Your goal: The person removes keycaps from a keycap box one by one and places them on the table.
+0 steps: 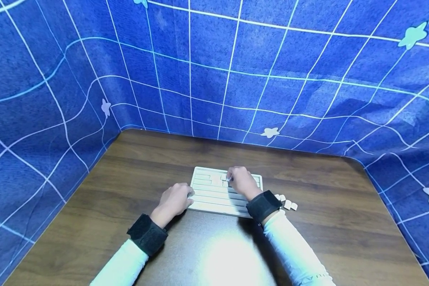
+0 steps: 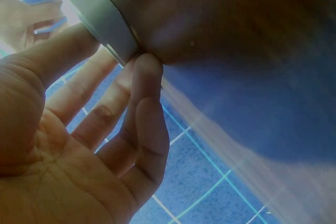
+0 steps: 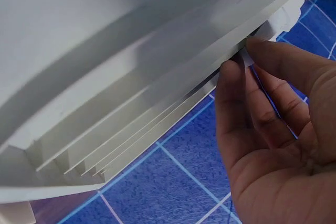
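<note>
A white rectangular tray [image 1: 218,201] with raised parallel ridges lies on the wooden table. My left hand [image 1: 175,198] grips its left edge; in the left wrist view, thumb and fingertips meet the tray's edge [image 2: 102,17]. Over the far part of the tray, my right hand [image 1: 242,182] pinches a small white tile [image 3: 245,57] between thumb and index finger. That tile is close to the ridges in the right wrist view. Near these fingertips, a white square tile [image 1: 223,177] sits among the far rows.
Several loose white tiles [image 1: 288,204] lie on the wooden table [image 1: 157,159] to the right of the tray, beside my right wrist. A blue curtain [image 1: 214,71] with white lines and star shapes stands behind the table and along its sides.
</note>
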`<action>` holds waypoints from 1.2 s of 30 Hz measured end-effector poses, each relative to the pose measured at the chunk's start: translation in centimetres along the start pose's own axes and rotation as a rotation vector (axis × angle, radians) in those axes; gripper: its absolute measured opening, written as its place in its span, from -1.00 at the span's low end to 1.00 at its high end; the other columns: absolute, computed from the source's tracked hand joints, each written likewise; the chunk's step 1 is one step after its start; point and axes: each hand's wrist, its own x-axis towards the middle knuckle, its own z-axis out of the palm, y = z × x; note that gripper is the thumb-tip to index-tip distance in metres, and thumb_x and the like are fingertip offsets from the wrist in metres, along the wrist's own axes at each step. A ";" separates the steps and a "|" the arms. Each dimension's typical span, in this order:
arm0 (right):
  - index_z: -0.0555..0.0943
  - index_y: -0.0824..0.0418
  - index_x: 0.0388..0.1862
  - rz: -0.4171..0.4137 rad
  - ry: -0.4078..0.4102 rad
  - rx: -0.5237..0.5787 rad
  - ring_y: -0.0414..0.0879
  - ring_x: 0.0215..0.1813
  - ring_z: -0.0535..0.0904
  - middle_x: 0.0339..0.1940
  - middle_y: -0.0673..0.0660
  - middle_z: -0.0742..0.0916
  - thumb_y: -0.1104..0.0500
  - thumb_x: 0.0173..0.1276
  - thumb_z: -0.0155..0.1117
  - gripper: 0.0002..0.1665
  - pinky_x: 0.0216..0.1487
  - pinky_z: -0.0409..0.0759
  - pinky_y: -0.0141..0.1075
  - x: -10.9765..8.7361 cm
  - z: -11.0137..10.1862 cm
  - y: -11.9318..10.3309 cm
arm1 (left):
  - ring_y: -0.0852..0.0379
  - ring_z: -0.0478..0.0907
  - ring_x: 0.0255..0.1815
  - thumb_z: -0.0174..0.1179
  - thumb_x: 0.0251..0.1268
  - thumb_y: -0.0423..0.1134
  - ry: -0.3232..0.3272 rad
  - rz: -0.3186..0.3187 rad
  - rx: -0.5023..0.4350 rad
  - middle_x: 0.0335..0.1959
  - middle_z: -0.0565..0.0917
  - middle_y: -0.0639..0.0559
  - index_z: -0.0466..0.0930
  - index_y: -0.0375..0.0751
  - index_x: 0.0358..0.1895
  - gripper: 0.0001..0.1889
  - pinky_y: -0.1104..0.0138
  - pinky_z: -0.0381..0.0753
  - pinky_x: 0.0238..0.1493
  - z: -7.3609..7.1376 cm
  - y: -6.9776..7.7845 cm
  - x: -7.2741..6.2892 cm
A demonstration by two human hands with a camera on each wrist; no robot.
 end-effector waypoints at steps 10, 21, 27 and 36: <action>0.71 0.24 -0.28 0.032 -0.028 0.009 0.02 -0.12 0.72 -0.18 0.17 0.78 0.45 0.30 0.37 -0.86 -0.06 0.70 -0.11 0.0 -0.3 0.3 | -0.11 0.71 -0.15 0.43 0.27 -0.25 0.000 0.005 -0.002 -0.17 0.73 -0.02 0.78 -0.14 -0.06 -0.80 0.03 0.69 -0.22 0.0 0.1 0.1; 0.72 0.29 -0.25 -0.011 0.014 0.041 0.06 -0.10 0.75 -0.19 0.19 0.79 0.47 0.27 0.36 -0.86 -0.02 0.72 -0.09 -0.6 -0.7 0.5 | -0.10 0.71 -0.16 0.45 0.27 -0.24 -0.001 0.009 0.009 -0.19 0.72 -0.01 0.77 -0.13 -0.09 -0.82 0.05 0.69 -0.24 0.0 0.0 0.1; 0.70 0.32 -0.31 -0.086 0.087 0.024 0.08 -0.16 0.77 -0.27 0.21 0.79 0.51 0.18 0.37 -0.84 -0.13 0.75 -0.10 -1.5 -1.5 1.1 | -0.12 0.72 -0.15 0.44 0.27 -0.26 -0.002 0.020 0.002 -0.15 0.73 -0.05 0.78 -0.16 -0.05 -0.79 0.07 0.71 -0.27 0.1 -0.2 0.0; 0.68 0.32 -0.34 -0.106 0.155 -0.004 0.06 -0.22 0.77 -0.32 0.21 0.76 0.52 0.17 0.38 -0.85 -0.20 0.75 -0.15 -3.4 -3.1 3.2 | -0.14 0.72 -0.16 0.45 0.25 -0.28 0.011 0.035 0.000 -0.16 0.73 -0.04 0.78 -0.15 -0.10 -0.82 0.05 0.71 -0.28 0.1 -0.1 0.0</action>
